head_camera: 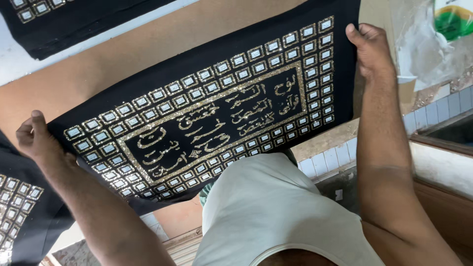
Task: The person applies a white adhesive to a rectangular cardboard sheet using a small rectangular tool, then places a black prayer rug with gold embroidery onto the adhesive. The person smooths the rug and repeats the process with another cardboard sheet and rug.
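black glittered cloth held by two corners

the left hand (33, 137), at nine o'clock in the head view, was closed around the left corner of a black cloth panel (207, 106), thumb on top and the other fingers hidden beneath the fabric. the right hand (370, 49), at two o'clock, pinched the opposite corner the same way, thumb over the edge and fingers out of sight behind it. the panel stretched between them, tilted so its right end sat higher, over a brown board (123, 54). it carried a border of small square glitter tiles and gold glitter script inside a gold frame. a second black panel (64, 24) lay at eleven o'clock, well apart, and a third (22, 212) sat at eight o'clock, just beside the left forearm. the person's pale green shirt (276, 212) filled six o'clock. a green and white packet (453, 19) rested at one o'clock.
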